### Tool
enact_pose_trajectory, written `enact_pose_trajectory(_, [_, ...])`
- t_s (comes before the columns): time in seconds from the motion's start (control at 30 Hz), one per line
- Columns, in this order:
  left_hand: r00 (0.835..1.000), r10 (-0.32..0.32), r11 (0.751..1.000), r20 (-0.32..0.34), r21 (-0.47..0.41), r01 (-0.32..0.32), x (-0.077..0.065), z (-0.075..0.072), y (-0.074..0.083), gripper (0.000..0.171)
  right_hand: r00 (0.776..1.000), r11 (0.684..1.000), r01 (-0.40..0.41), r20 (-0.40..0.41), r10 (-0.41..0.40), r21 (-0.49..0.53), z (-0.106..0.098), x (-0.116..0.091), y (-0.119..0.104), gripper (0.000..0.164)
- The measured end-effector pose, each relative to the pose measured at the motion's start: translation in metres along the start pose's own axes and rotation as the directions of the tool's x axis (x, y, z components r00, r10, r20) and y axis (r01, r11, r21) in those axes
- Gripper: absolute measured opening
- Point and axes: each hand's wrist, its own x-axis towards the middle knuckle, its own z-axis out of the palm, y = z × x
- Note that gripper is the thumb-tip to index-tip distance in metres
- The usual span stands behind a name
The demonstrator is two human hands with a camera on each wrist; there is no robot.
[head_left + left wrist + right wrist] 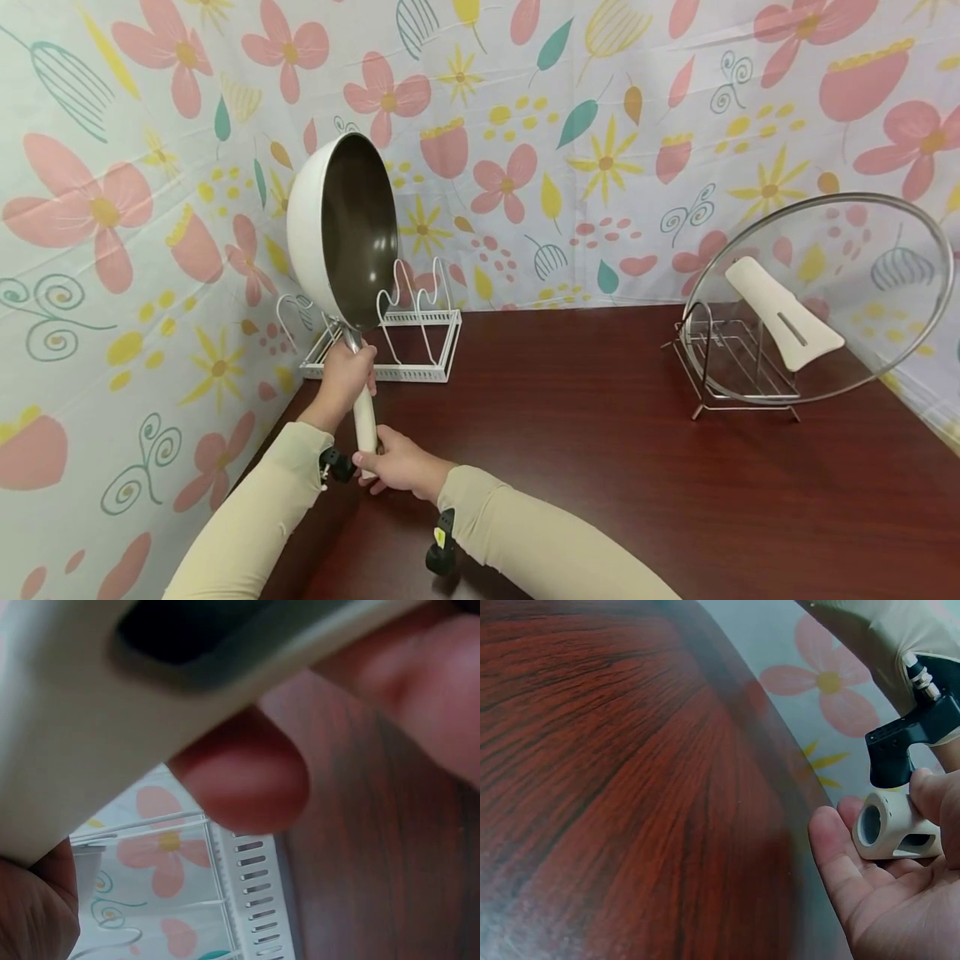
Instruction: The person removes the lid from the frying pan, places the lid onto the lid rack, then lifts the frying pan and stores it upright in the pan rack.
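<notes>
A deep white frying pan (306, 225) with a dark inside is held up on its edge, its open side facing right and its handle pointing down. My left hand (345, 375) grips the cream handle (365, 421) just below the pan. Lower down, my right hand (405, 461) pinches the handle's end between thumb and fingers. The right wrist view shows the round, hollow handle end (889, 825) lying over the fingers of that hand (885, 907). Behind the pan stands a white rack (408, 373) with wavy wire dividers, partly hidden by it.
At the right, a large glass lid (888, 333) with a cream handle (783, 317) leans in a metal wire stand (708, 396). Both stand on a dark red wooden table (570, 417). Flower-patterned cloth (525, 125) covers the walls at the back and left.
</notes>
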Motion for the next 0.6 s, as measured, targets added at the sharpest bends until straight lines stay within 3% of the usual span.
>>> enact_pose_trajectory(0.6, [0.993, -0.119, 0.991, 0.027, -0.056, 0.121, -0.006, 0.002, -0.016, 0.017, 0.999, 0.999, -0.034, 0.021, 0.033, 0.022, 0.006, -0.006, 0.005, 0.025])
